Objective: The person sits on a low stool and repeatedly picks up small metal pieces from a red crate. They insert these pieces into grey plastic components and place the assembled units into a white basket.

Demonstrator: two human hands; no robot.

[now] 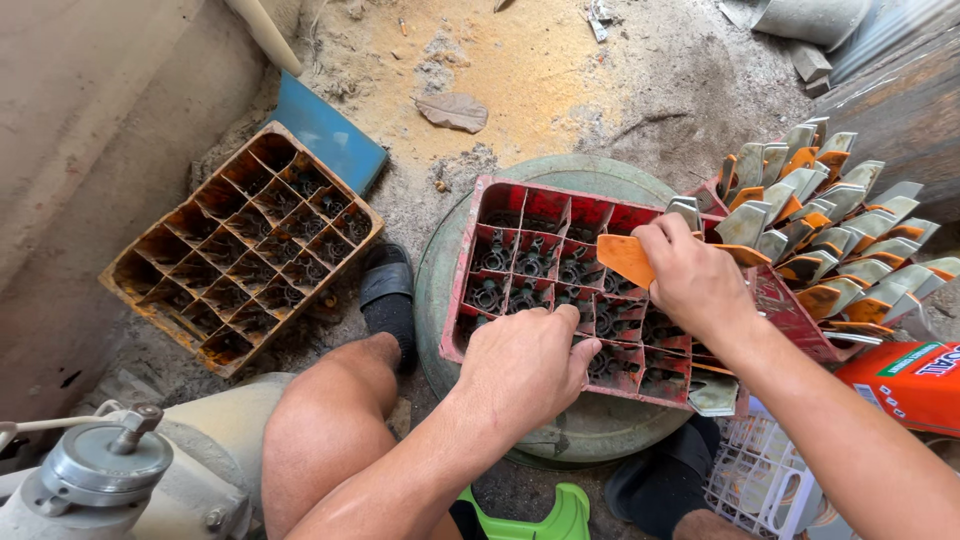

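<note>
A red plastic crate (497,190) with several square cells lies on a round green lid (590,170). Small dark metal rings sit in its cells. My left hand (522,365) rests fingers-down on the crate's near cells, its fingertips hidden. My right hand (690,275) grips a flat orange blade-shaped piece (622,258) over the crate's right side. Behind that hand stands a dense stack of grey and orange blade pieces (830,225).
An orange crate (240,250) with the same ring parts lies on the sandy ground at left, beside a blue board (330,135). A metal machine (110,470) is at bottom left. An orange packet (905,380) and a white basket (760,485) sit at right.
</note>
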